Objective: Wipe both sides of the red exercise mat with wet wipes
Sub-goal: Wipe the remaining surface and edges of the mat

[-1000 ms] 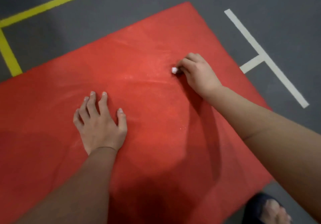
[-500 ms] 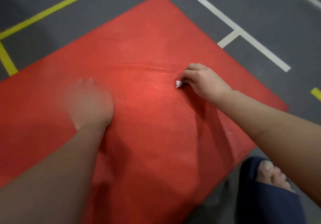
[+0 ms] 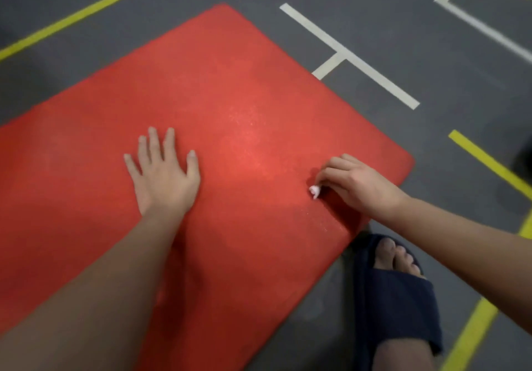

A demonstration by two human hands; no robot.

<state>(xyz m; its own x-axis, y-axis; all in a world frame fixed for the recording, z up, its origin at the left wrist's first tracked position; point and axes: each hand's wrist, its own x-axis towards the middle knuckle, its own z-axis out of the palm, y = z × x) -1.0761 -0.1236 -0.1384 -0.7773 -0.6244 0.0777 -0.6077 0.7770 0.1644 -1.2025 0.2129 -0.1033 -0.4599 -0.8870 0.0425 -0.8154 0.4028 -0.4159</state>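
I read the red exercise mat as lying flat on the grey floor, running from the left edge of view to a rounded corner at the right. The left hand rests palm-down on the mat, left of centre, fingers straight and spread wide, holding nothing; I judge that it braces the mat. The right hand sits near the right corner, fingers curled narrow, pinching a small balled wet wipe against the surface. A faint sheen shows between the two hands, probably moisture. A foot in a dark slipper stands on the floor just beside the mat's near right edge. Hazards from here: the wipe is bunched very small, so each stroke would cover a narrow track and could leave unwiped strips. A stroke past the corner would drag the wipe onto the floor and carry dirt back. If the bracing hand lifts, friction could creep or buckle the mat. I cannot tell the state of the underside; I judge that it remains to be wiped.
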